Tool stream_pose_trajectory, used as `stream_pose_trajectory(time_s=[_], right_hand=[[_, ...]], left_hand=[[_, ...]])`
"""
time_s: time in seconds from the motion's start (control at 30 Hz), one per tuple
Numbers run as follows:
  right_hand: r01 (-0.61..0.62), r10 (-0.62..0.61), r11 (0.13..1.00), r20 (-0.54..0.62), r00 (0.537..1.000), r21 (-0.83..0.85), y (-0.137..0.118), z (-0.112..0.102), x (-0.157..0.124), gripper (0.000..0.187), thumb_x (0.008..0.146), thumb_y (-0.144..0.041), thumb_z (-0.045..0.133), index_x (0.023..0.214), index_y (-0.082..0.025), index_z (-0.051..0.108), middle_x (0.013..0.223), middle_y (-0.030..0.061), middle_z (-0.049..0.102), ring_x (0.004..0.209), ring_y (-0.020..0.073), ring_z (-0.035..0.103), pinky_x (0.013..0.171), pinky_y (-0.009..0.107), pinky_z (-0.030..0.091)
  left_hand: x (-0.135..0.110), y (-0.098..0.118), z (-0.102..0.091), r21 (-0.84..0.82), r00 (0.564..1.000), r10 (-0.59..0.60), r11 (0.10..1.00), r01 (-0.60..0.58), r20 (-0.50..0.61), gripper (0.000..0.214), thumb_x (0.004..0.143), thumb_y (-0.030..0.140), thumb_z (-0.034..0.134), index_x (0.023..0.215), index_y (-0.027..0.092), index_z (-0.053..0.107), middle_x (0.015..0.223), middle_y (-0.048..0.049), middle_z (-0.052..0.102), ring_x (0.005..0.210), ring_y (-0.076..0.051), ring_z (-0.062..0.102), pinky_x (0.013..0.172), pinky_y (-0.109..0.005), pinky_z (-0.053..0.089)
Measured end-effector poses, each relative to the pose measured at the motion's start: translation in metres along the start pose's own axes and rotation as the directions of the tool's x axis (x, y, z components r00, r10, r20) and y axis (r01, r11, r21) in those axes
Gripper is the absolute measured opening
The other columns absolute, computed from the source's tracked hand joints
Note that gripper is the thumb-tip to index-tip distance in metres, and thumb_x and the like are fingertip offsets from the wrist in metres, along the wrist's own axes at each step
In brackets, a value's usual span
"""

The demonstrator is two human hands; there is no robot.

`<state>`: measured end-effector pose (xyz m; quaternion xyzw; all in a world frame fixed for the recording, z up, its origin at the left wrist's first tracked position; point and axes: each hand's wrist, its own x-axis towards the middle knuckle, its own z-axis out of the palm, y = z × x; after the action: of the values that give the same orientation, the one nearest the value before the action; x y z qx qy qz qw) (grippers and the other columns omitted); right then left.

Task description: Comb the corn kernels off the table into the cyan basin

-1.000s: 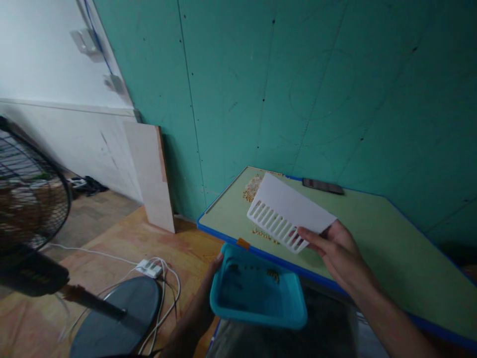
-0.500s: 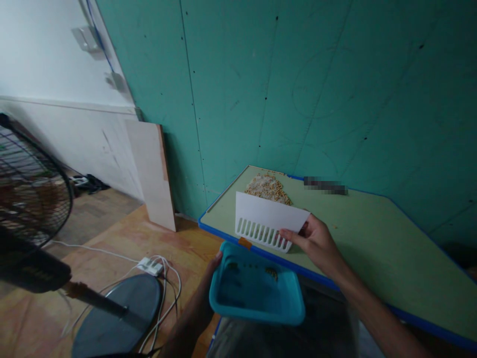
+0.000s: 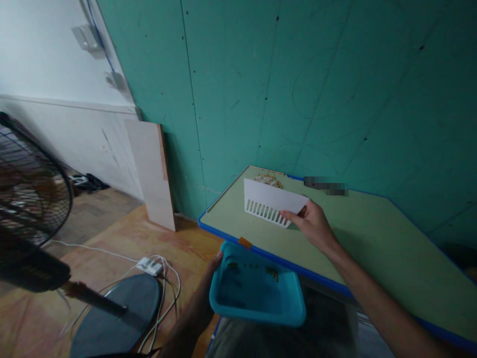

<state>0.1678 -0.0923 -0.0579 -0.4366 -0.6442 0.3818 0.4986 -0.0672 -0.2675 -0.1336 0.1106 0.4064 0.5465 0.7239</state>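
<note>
My left hand [image 3: 210,278] grips the left side of a blue plastic tub [image 3: 261,308], held just below the front edge of the pale green table [image 3: 231,219]. A few small yellowish grains lie inside the tub. Over the tabletop, my right hand [image 3: 311,221] pinches the right end of a white slotted plastic scraper [image 3: 274,195], its slotted edge pointing down. Behind the scraper sits a pile of yellowish grains mixed with whitish powder [image 3: 269,181], partly hidden by it. Whether the scraper touches the tabletop I cannot tell.
A pixelated dark object [image 3: 324,186] lies at the table's back edge, by the green wall [image 3: 238,89]. An orange piece [image 3: 245,242] is on the blue edging. To the left stand a fan [image 3: 35,199], a power strip with cables [image 3: 149,266] and a leaning board [image 3: 152,174].
My right hand has moved the scraper away from the front edge and towards the grain pile, hiding more of it. My left hand and the tub have hardly moved.
</note>
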Motion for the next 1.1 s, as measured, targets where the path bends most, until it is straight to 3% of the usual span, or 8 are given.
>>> stream_pose_trajectory(time_s=[0.43, 0.63, 0.83, 0.93, 1.03, 1.1], right_hand=[[0.035, -0.042, 0.996, -0.079, 0.996, -0.083, 0.021, -0.005, 0.049, 0.054, 0.057, -0.042, 0.089, 0.098, -0.016, 0.066, 0.096, 0.0145, 0.077, 0.082, 0.0298, 0.074, 0.072, 0.043, 0.061], [0.076, -0.086, 0.993, -0.110, 0.990, -0.094, 0.034, -0.009, 0.059, 0.058, 0.056, -0.047, 0.089, 0.100, -0.016, 0.068, 0.097, 0.0140, 0.077, 0.084, 0.0300, 0.074, 0.076, 0.046, 0.061], [-0.040, 0.065, 0.984, -0.143, 0.988, 0.173, 0.027, -0.012, 0.056, 0.060, 0.051, -0.042, 0.093, 0.101, -0.018, 0.068, 0.097, 0.0097, 0.078, 0.082, 0.0277, 0.074, 0.070, 0.043, 0.063], [-0.009, 0.075, 0.955, -0.210, 0.975, 0.296, 0.016, -0.021, 0.057, 0.054, 0.054, -0.041, 0.091, 0.098, -0.019, 0.069, 0.093, 0.0071, 0.077, 0.078, 0.0236, 0.073, 0.068, 0.037, 0.062], [0.107, 0.046, 0.914, -0.362, 0.931, 0.392, 0.011, -0.036, 0.064, 0.046, 0.058, -0.039, 0.088, 0.095, -0.020, 0.067, 0.095, 0.0043, 0.075, 0.082, 0.0189, 0.071, 0.069, 0.030, 0.059], [0.122, 0.090, 0.906, -0.465, 0.881, 0.405, 0.013, -0.049, 0.069, 0.041, 0.064, -0.041, 0.084, 0.094, -0.022, 0.064, 0.093, 0.0009, 0.073, 0.079, 0.0164, 0.070, 0.063, 0.027, 0.057]], left_hand=[[0.006, -0.001, -0.004, -0.023, 0.997, -0.035, 0.999, 0.036, 0.068, 0.085, 0.085, 0.061, 0.062, 0.148, 0.008, 0.046, 0.127, -0.0232, 0.072, 0.122, -0.042, 0.065, 0.108, -0.058, 0.046], [0.006, 0.000, -0.001, 0.014, 0.999, 0.001, 1.000, -0.002, 0.038, 0.082, 0.085, 0.062, 0.061, 0.147, 0.010, 0.048, 0.122, -0.0204, 0.076, 0.115, -0.039, 0.070, 0.106, -0.058, 0.048], [0.007, 0.001, -0.003, 0.011, 1.000, -0.016, 1.000, 0.016, 0.003, 0.083, 0.086, 0.062, 0.061, 0.148, 0.007, 0.047, 0.112, -0.0173, 0.079, 0.109, -0.035, 0.073, 0.107, -0.051, 0.048], [0.005, 0.001, -0.003, 0.003, 1.000, -0.005, 1.000, 0.005, -0.003, 0.082, 0.087, 0.060, 0.062, 0.148, 0.008, 0.047, 0.112, -0.0149, 0.080, 0.115, -0.033, 0.070, 0.111, -0.046, 0.046], [0.003, 0.000, -0.002, 0.010, 1.000, 0.006, 1.000, -0.006, 0.003, 0.081, 0.087, 0.060, 0.061, 0.149, 0.009, 0.047, 0.118, -0.0148, 0.078, 0.123, -0.033, 0.066, 0.113, -0.045, 0.043], [0.001, 0.000, 0.000, 0.011, 1.000, 0.007, 1.000, -0.007, -0.011, 0.081, 0.088, 0.060, 0.061, 0.150, 0.010, 0.046, 0.120, -0.0149, 0.078, 0.124, -0.033, 0.065, 0.113, -0.046, 0.043]])
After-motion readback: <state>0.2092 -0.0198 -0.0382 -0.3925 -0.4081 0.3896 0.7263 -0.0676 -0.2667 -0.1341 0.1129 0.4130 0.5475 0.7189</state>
